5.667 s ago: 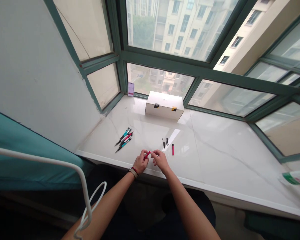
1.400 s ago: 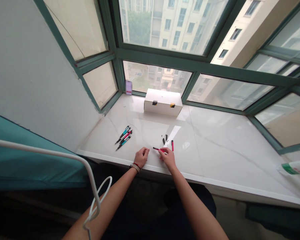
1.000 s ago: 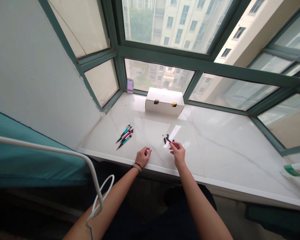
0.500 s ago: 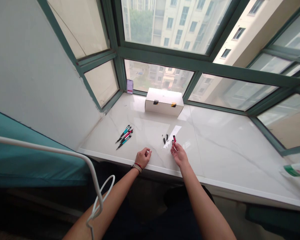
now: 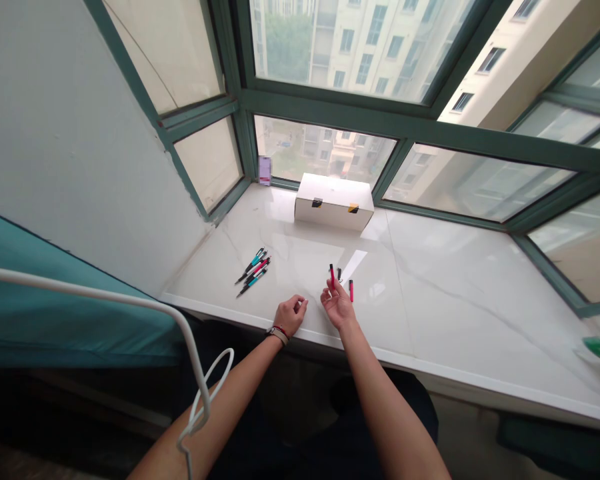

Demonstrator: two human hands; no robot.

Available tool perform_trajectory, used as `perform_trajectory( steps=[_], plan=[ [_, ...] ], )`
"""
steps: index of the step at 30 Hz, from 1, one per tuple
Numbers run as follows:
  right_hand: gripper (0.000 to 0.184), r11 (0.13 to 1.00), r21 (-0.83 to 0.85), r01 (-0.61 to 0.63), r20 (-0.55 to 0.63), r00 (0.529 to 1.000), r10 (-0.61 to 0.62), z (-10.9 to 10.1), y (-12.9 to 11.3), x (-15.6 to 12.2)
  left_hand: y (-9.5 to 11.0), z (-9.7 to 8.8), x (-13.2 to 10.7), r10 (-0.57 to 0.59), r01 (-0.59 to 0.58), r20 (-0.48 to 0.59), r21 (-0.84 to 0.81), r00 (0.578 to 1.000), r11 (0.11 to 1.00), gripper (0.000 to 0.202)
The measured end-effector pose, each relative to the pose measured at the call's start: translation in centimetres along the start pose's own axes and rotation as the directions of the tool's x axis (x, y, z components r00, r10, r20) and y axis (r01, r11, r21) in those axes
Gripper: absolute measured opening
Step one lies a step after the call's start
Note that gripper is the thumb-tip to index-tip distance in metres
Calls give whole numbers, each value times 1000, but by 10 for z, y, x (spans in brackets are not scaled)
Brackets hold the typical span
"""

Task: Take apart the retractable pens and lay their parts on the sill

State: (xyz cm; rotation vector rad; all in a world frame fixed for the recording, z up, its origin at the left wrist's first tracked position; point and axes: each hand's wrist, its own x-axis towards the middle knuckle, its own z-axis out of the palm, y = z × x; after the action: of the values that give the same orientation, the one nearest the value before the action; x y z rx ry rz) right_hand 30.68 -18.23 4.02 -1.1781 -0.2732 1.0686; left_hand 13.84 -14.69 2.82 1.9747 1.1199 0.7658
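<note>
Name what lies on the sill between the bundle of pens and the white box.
Nothing: in the head view, the stretch of marble sill from the bundle of pens up to the white box is bare, showing only reflections.

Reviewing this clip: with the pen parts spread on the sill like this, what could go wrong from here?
The right hand pinches a red pen piece upright in a fingertip grip; it could slip and fall among the small black parts. Those parts and the other red piece lie loose on the glossy sill, so a sweep of the wrist could scatter them. The left hand rests near the front edge, where anything knocked may drop.
</note>
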Motion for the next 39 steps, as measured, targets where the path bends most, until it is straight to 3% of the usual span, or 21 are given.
perform_trajectory(
  steps=[4,9,16,21,25,28,31,36,39],
  plan=[
    [31,997,-76,-34,5,999,35,-4,1,1,1,0,-1,-6,6,2,17,1000,1000,31],
    [31,999,-29,-44,17,999,45,-10,-13,2,0,1,-1,1,-1,5,18,1000,1000,30],
    [28,991,114,64,-175,984,-44,-41,-45,-4,-3,3,-2,5,-5,-1,27,1000,1000,30],
    [31,995,-20,96,-275,956,-98,-65,-35,-32,-4,3,-2,8,-9,4,37,1000,999,28],
    [38,959,-273,76,-216,967,-139,-63,-10,-56,-5,4,-2,17,-17,7,47,1000,999,28],
    [40,835,-534,133,-136,961,-240,-50,6,-68,-6,5,-2,5,-5,6,69,1000,998,29],
    [34,615,-744,262,-10,915,-402,-36,17,-72,-5,7,2,-54,53,3,112,999,992,32],
    [31,352,-824,444,228,829,-512,-22,27,-63,1,10,19,-185,178,33,161,982,971,33],
    [32,219,-853,473,304,793,-528,-17,32,-54,4,11,33,-160,140,68,238,985,961,30]
  ],
)
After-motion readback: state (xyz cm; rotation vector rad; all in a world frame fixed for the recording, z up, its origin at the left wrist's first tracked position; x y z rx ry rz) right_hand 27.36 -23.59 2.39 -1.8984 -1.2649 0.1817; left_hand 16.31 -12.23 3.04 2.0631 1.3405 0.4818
